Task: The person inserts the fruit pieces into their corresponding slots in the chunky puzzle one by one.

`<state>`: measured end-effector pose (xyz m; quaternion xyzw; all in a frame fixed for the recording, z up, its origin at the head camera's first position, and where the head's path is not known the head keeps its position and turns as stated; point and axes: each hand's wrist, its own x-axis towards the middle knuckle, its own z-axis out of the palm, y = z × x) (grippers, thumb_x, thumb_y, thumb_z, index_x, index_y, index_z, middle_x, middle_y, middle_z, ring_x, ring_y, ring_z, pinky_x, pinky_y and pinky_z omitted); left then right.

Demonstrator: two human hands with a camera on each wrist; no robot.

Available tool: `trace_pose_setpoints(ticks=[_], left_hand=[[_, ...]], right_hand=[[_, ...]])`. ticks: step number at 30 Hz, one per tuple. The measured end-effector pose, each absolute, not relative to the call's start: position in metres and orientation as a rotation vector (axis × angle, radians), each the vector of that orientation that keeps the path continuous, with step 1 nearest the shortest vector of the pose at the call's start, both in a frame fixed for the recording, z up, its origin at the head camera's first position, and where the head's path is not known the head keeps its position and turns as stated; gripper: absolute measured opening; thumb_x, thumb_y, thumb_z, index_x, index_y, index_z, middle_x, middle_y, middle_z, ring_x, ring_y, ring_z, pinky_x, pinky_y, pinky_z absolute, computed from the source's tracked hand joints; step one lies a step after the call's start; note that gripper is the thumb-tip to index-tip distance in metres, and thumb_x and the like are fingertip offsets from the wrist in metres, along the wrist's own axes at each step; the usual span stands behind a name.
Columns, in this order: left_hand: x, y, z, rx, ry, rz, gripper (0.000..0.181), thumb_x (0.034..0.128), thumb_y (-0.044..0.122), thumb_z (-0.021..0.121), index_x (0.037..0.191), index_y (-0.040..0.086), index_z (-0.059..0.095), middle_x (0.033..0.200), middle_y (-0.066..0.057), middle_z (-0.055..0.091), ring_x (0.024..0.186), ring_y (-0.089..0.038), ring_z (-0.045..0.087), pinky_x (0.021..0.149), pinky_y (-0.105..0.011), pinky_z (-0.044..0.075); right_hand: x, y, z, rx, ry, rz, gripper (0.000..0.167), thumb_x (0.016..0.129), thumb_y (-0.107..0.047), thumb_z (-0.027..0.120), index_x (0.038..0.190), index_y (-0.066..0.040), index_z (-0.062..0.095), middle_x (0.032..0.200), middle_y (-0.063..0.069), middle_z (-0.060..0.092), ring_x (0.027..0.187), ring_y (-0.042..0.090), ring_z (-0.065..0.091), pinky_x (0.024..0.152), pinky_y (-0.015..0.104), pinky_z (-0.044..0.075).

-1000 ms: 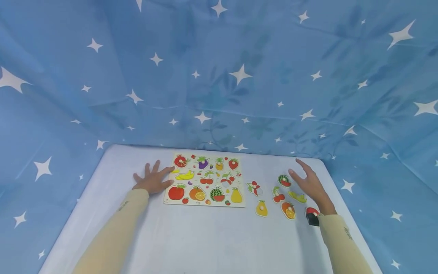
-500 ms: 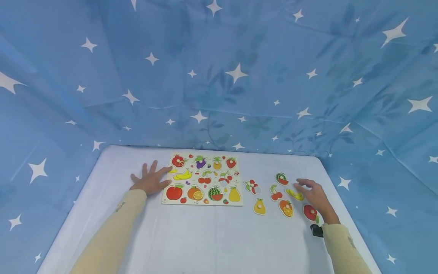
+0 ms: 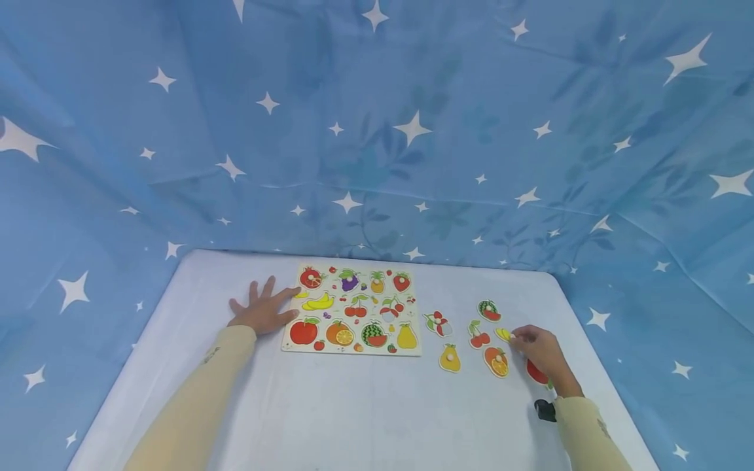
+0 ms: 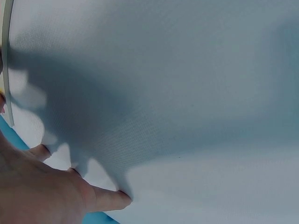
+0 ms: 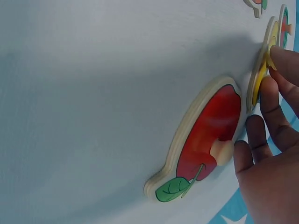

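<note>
My left hand (image 3: 263,313) lies with spread fingers at the left edge of the fruit board (image 3: 353,350), thumb and index touching it. In the left wrist view that hand (image 4: 51,191) rests on the white cloth. At the right, my right hand (image 3: 540,353) pinches the banana piece (image 3: 503,334) between thumb and fingertips; the fingers cover part of it. The right wrist view has the hand (image 5: 275,121) gripping the knob of the banana piece (image 5: 257,86), which is at the table surface. Just beside it lies the apple piece (image 5: 210,130) with a wooden knob.
Loose watermelon (image 3: 489,311), cherry (image 3: 479,339), orange (image 3: 496,362), pear (image 3: 450,358) and red-and-white fruit (image 3: 438,324) pieces lie between board and right hand. A blue star-patterned cloth (image 3: 377,163) hangs behind the white table (image 3: 377,418).
My right hand has come down and back toward the table's front, and its fingers have closed on the banana piece. The left hand has stayed at the board.
</note>
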<state>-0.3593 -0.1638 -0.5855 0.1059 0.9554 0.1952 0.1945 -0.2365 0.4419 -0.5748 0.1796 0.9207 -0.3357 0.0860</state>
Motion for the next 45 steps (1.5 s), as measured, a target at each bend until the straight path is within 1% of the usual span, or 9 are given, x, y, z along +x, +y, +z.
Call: trace_pose_setpoints(ticks=[6, 9, 13, 17, 26, 29, 33, 40, 45], left_hand=[[-0.356, -0.163, -0.581, 0.292, 2.682, 0.545, 0.069, 0.1042, 0.048, 0.063, 0.166, 0.025, 0.041, 0.175, -0.030, 0.001, 0.154, -0.064, -0.009, 0.105, -0.093, -0.001], [-0.356, -0.163, -0.584, 0.287, 2.674, 0.541, 0.070, 0.1042, 0.049, 0.062, 0.167, 0.026, 0.040, 0.175, -0.029, 0.000, 0.155, -0.063, -0.010, 0.106, -0.092, -0.002], [-0.358, -0.163, -0.586, 0.291, 2.676, 0.543, 0.070, 0.1042, 0.049, 0.062, 0.167, 0.026, 0.040, 0.175, -0.029, -0.001, 0.154, -0.063, -0.010, 0.106, -0.092, -0.003], [-0.358, -0.162, -0.585, 0.307, 2.687, 0.541, 0.069, 0.1045, 0.050, 0.062, 0.166, 0.026, 0.041, 0.175, -0.029, 0.000, 0.154, -0.063, -0.009, 0.105, -0.093, -0.002], [-0.359, -0.160, -0.582, 0.303, 2.685, 0.550, 0.068, 0.1055, 0.048, 0.061, 0.166, 0.026, 0.040, 0.175, -0.029, 0.000, 0.155, -0.063, -0.008, 0.105, -0.092, -0.001], [-0.359, -0.160, -0.584, 0.301, 2.685, 0.546, 0.068, 0.1054, 0.048, 0.060, 0.166, 0.026, 0.040, 0.176, -0.028, 0.000, 0.155, -0.063, -0.009, 0.106, -0.092, -0.001], [-0.359, -0.160, -0.585, 0.299, 2.688, 0.546, 0.067, 0.1056, 0.049, 0.060, 0.166, 0.027, 0.040, 0.176, -0.028, 0.000, 0.155, -0.062, -0.009, 0.106, -0.092, -0.001], [-0.357, -0.160, -0.585, 0.285, 2.686, 0.542, 0.067, 0.1058, 0.048, 0.060, 0.166, 0.028, 0.040, 0.176, -0.027, -0.001, 0.155, -0.062, -0.010, 0.106, -0.092, -0.002], [-0.357, -0.161, -0.585, 0.290, 2.684, 0.556, 0.067, 0.1061, 0.048, 0.060, 0.167, 0.028, 0.040, 0.176, -0.027, -0.001, 0.155, -0.062, -0.010, 0.106, -0.092, -0.003]], right_hand=[[-0.240, 0.440, -0.580, 0.583, 2.775, -0.948, 0.034, 0.103, -0.019, 0.072, 0.124, 0.006, 0.063, 0.114, 0.024, 0.065, 0.103, 0.038, 0.057, 0.086, 0.042, 0.056], [-0.241, 0.441, -0.583, 0.586, 2.787, -0.925, 0.031, 0.104, -0.018, 0.071, 0.122, 0.006, 0.064, 0.112, 0.022, 0.066, 0.101, 0.037, 0.058, 0.084, 0.040, 0.055], [-0.242, 0.443, -0.585, 0.559, 2.799, -0.918, 0.029, 0.104, -0.017, 0.070, 0.120, 0.007, 0.064, 0.112, 0.023, 0.066, 0.102, 0.039, 0.057, 0.090, 0.049, 0.055], [-0.242, 0.443, -0.585, 0.547, 2.801, -0.912, 0.029, 0.104, -0.016, 0.068, 0.120, 0.008, 0.063, 0.119, 0.029, 0.064, 0.108, 0.044, 0.055, 0.099, 0.060, 0.051], [-0.248, 0.442, -0.578, 0.578, 2.808, -0.887, 0.028, 0.105, -0.016, 0.067, 0.121, 0.006, 0.063, 0.138, 0.037, 0.046, 0.126, 0.057, 0.035, 0.106, 0.079, 0.030], [-0.251, 0.442, -0.576, 0.594, 2.819, -0.867, 0.027, 0.105, -0.017, 0.068, 0.121, 0.005, 0.064, 0.143, 0.039, 0.040, 0.131, 0.060, 0.029, 0.106, 0.082, 0.026], [-0.256, 0.439, -0.574, 0.599, 2.841, -0.857, 0.030, 0.106, -0.018, 0.068, 0.125, 0.005, 0.063, 0.148, 0.040, 0.036, 0.133, 0.062, 0.027, 0.106, 0.083, 0.028], [-0.264, 0.424, -0.567, 0.485, 2.909, -0.856, 0.028, 0.105, -0.015, 0.068, 0.122, 0.006, 0.063, 0.143, 0.039, 0.043, 0.133, 0.060, 0.029, 0.106, 0.083, 0.021], [-0.273, 0.412, -0.561, 0.396, 2.958, -0.833, 0.026, 0.104, -0.014, 0.070, 0.118, 0.007, 0.065, 0.138, 0.039, 0.047, 0.129, 0.059, 0.033, 0.104, 0.083, 0.021]])
